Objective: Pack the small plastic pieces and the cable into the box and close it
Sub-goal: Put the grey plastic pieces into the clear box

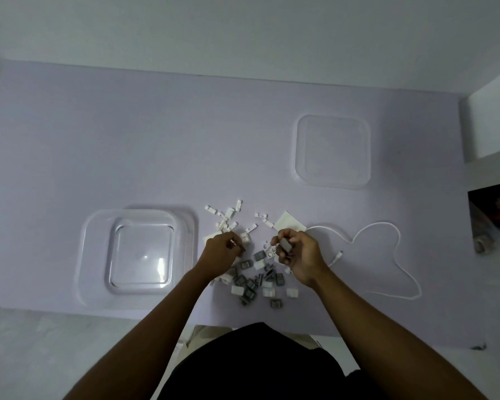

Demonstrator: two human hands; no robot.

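A heap of small white and grey plastic pieces lies on the lilac table top in front of me. My left hand hovers over the heap's left side, fingers curled and pinching a small piece. My right hand holds a grey plastic piece between thumb and fingers. A white cable winds loosely to the right of the heap. The clear plastic box stands open to the left. Its clear lid lies flat at the back right.
A white paper slip lies behind the heap, and another peeks out by my left hand. A white shelf unit borders the table on the right, with dark items in its lower opening. The table's front edge runs just before my body.
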